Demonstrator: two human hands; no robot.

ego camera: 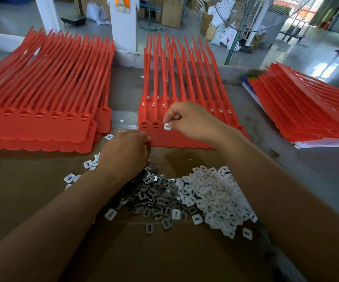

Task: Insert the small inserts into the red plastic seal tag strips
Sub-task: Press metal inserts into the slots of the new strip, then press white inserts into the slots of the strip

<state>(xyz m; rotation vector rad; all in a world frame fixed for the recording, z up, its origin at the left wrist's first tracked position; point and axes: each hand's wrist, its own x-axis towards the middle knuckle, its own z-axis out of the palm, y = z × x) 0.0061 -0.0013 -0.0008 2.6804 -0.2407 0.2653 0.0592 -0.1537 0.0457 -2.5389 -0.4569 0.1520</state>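
Your right hand (pixel 187 119) pinches one white insert (pixel 167 126) between thumb and fingertips, holding it just above the near edge of the middle sheet of red seal tag strips (pixel 176 98). Your left hand (pixel 126 151) is curled, its fingers resting against that sheet's near left corner; you seem to be steadying it, though whether the fingers also hold spare parts I cannot tell.

You appear to be mid-row. Two sockets (pixel 149 124) at the left of the near row show dark pieces inside, and the insert in your fingers hangs right beside the second of them, so the next socket to the right looks like your target. The move ahead calls for turning the insert so its slot lines up with the opening, then pressing it straight down until it seats, while your left hand keeps the sheet from sliding.

No bins or trays are in use. Your supply lies loose on the brown cardboard (pixel 42 200) nearest you: a heap of dark metal clips (pixel 154 196) on the left, touching a larger heap of white inserts (pixel 215 196) on the right, with strays scattered around both. A second stack of red strips (pixel 42 98) lies to the far left and a third stack (pixel 307 108) to the far right, both well apart from your hands.
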